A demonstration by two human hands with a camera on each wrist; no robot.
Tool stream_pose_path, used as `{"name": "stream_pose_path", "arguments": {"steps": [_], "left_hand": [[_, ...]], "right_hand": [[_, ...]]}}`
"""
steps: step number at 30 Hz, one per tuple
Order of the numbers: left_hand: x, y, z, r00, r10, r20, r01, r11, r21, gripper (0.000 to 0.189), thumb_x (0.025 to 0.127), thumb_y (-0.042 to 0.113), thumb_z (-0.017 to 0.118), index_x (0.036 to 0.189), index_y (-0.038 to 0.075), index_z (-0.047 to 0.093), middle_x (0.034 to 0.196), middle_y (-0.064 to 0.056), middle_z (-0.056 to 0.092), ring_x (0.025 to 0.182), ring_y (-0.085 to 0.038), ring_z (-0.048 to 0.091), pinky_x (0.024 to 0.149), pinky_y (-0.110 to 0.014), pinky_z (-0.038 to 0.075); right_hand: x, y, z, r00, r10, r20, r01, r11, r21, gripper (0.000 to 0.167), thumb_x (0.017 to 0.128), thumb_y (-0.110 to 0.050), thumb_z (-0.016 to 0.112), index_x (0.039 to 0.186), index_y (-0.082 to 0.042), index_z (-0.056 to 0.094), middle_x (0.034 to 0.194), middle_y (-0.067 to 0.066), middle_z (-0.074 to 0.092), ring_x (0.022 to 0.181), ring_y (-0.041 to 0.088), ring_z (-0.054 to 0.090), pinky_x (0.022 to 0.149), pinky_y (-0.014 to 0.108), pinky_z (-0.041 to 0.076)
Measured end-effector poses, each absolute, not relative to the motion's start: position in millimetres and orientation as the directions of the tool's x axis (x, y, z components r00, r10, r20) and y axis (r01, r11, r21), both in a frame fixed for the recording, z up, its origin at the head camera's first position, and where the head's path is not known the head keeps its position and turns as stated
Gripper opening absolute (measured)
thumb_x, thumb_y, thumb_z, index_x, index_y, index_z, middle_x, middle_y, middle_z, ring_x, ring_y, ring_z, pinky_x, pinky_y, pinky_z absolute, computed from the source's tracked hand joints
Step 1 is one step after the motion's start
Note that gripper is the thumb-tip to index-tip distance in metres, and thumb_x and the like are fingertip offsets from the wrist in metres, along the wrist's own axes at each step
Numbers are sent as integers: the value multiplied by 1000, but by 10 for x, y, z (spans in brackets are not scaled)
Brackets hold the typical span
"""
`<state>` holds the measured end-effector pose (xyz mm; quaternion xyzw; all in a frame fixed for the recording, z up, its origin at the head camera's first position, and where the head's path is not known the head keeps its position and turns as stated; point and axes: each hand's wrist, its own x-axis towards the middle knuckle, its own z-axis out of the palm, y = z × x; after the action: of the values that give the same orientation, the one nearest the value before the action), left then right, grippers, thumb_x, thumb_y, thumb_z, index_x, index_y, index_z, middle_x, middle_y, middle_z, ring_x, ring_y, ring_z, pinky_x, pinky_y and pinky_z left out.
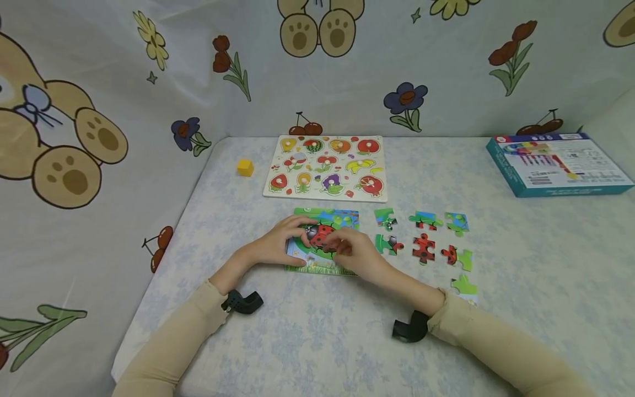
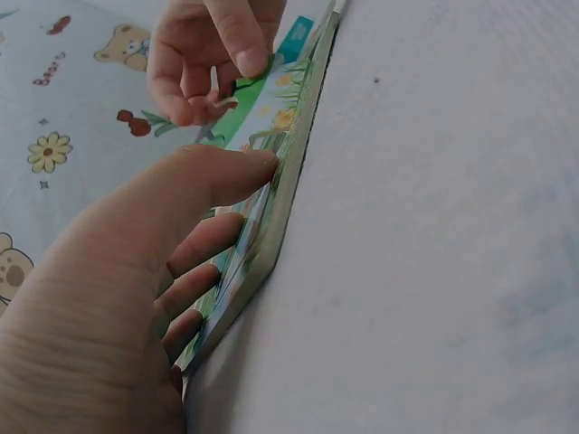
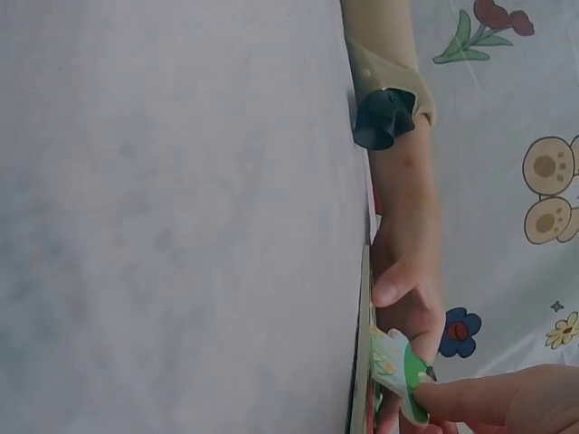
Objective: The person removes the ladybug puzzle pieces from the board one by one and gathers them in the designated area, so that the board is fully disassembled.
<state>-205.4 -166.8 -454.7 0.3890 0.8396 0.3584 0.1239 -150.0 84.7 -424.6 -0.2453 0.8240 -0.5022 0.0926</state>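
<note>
A ladybug picture board [image 1: 322, 268] with grass and sky lies in front of the person. The left hand [image 1: 275, 240] rests spread on its left part, with the thumb [image 2: 240, 176] near the front edge and the fingers reaching across the picture. Over the right part of the board, the right hand [image 1: 364, 256] pinches a jigsaw piece [image 3: 392, 360], green and pale with small yellow flowers. Thumb and fingers cover some of that piece. Right of the board lie several loose jigsaw pieces, among them a red spotted one [image 1: 424, 249] and a green one [image 1: 464, 285].
Behind the board lies a fruit knob puzzle [image 1: 322, 194]. A yellow block [image 1: 245, 167] sits to its left. At the back right is a teal-edged box [image 1: 570, 165]. A patterned curtain [image 1: 322, 82] hangs behind the table [image 1: 317, 342].
</note>
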Motion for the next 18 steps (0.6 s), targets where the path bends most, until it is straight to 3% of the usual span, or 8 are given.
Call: {"name": "stream_pose_path", "arguments": {"steps": [10,18], "left_hand": [[-2055,-1665,-4534,-666,742,78,570,439,695,26,73,34,81,87,26,61,150,-1,38,143,-24,25,114,-57,21],[-2052,-1673,-4536,-661,746,83,575,432,694,26,73,33,82,88,25,61,150,-2,38,142,-25,25,113,-58,22]], "right_hand": [[-1331,1654,-4103,-912,-402,-84,-96,406,-909,33,85,5,63,118,5,59,103,20,60,82,11,60,69,22,53],[-1077,2290,-4065,-909,-389,-149,-71,499,-864,38,85,4,61,122,5,55,95,12,55,75,7,57,62,22,50]]}}
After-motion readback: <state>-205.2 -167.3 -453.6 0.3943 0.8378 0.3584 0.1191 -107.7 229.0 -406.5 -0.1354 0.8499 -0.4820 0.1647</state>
